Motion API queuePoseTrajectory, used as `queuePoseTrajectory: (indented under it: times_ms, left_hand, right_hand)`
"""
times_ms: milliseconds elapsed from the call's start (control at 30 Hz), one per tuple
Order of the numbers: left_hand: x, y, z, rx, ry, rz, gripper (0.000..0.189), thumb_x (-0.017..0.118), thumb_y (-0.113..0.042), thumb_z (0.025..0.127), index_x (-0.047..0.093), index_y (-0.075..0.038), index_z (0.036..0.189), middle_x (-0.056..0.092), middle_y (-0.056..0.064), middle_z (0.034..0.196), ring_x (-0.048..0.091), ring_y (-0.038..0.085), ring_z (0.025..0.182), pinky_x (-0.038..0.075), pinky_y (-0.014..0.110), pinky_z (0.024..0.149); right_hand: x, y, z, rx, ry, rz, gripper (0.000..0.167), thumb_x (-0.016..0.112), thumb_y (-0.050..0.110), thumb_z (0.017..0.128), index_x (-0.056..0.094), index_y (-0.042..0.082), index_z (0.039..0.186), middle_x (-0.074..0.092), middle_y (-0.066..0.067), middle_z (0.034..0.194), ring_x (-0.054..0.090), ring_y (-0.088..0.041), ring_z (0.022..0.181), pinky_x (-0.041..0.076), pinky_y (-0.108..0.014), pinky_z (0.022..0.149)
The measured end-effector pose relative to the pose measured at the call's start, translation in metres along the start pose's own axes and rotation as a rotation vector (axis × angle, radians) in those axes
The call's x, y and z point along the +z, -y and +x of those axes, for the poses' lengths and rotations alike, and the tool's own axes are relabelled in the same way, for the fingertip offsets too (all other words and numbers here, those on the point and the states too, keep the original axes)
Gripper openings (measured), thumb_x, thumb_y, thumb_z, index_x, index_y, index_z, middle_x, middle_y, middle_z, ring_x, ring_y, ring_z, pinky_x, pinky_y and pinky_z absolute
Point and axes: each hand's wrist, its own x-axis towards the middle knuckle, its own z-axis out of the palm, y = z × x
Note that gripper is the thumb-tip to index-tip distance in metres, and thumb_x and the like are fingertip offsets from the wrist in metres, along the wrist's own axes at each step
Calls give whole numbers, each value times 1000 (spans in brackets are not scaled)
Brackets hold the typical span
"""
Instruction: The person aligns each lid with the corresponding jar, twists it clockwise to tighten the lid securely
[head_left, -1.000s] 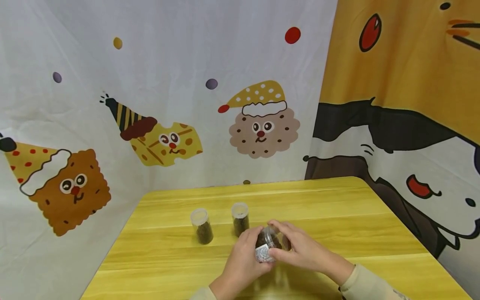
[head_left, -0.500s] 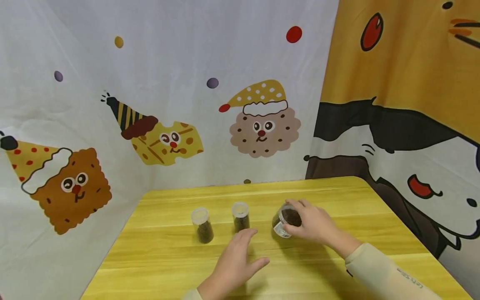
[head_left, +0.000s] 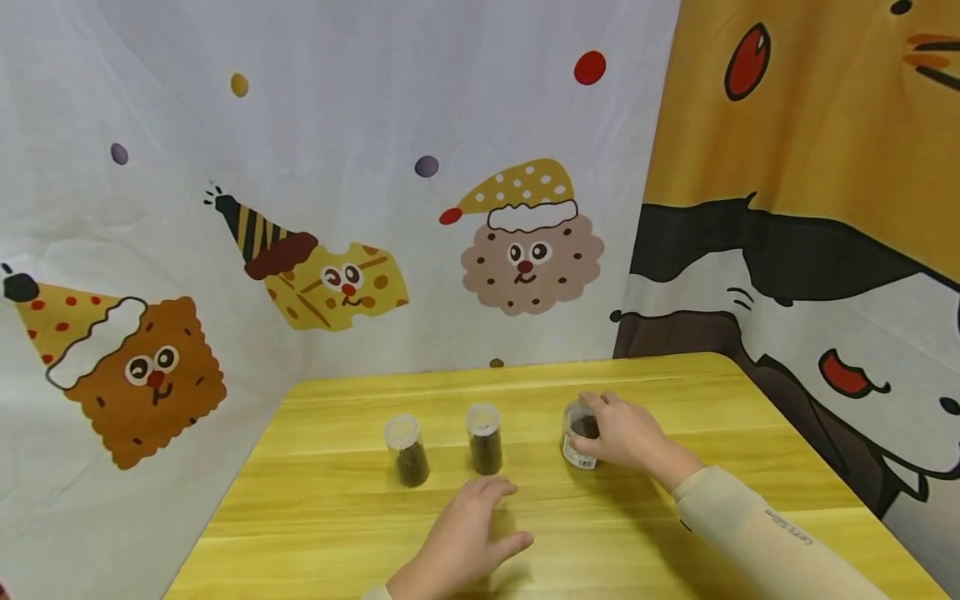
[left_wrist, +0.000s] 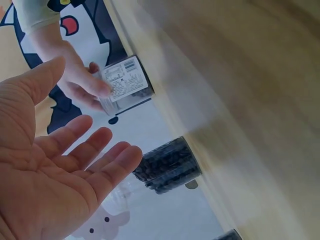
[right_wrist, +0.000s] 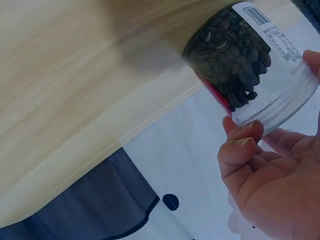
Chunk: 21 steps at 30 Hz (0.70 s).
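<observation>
My right hand (head_left: 628, 435) holds a clear jar (head_left: 573, 442) near its rim, thumb on one side and fingers on the other. In the right wrist view dark coffee beans (right_wrist: 227, 55) partly fill it, and a white barcode label (right_wrist: 270, 30) is on its wall. The jar stands upright, its base right at the tabletop. My left hand (head_left: 459, 537) holds nothing; its fingers are spread and loosely bent, just in front of a clear tube (head_left: 485, 446) with dark contents. Farther left stands a similar tube (head_left: 408, 458).
Everything stands on a yellow wood-grain table (head_left: 322, 533). Behind it hangs a white cloth (head_left: 360, 125) printed with cartoon biscuits and cheese. On the right another cloth (head_left: 795, 150) shows large cartoon animals.
The jar, first between both hands, has gone to the right and back in my right hand and turned upright. My left hand has let go of it and drawn back slightly toward me.
</observation>
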Motion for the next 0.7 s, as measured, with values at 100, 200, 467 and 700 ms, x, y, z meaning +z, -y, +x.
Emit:
queuePoseTrajectory:
  times_ms: [100, 200, 467, 700]
  left_hand:
    - [1, 1, 0, 7, 4, 10, 64, 80, -51, 94, 65, -10, 140, 65, 9, 146, 64, 30, 133, 60, 49, 105]
    - [3, 4, -1, 13, -1, 16, 63, 81, -50, 94, 65, -10, 140, 65, 8, 146, 64, 30, 133, 60, 49, 106]
    - [-6, 21, -16, -73, 34, -45, 69, 79, -54, 93, 62, -10, 143, 61, 13, 150, 62, 37, 135, 58, 56, 106]
    - [-23, 57, -37, -176, 20, -45, 69, 83, -50, 91, 64, -4, 139, 65, 20, 145, 66, 45, 126, 58, 65, 100]
  right_hand:
    - [0, -1, -2, 12, 16, 25, 91, 76, 61, 91, 48, 6, 159, 63, -29, 141, 72, -43, 105, 61, -59, 85]
    - [0, -5, -7, 29, 35, 76, 106, 79, 64, 89, 37, 2, 164, 59, -32, 146, 70, -47, 113, 60, -63, 89]
    - [-5, -44, -36, 99, 57, 144, 130, 79, 71, 85, 17, -8, 166, 42, -39, 160, 49, -58, 143, 49, -75, 104]
    - [-19, -100, -58, 136, 57, 85, 121, 80, 60, 90, 17, -14, 163, 43, -48, 152, 48, -66, 136, 48, -77, 102]
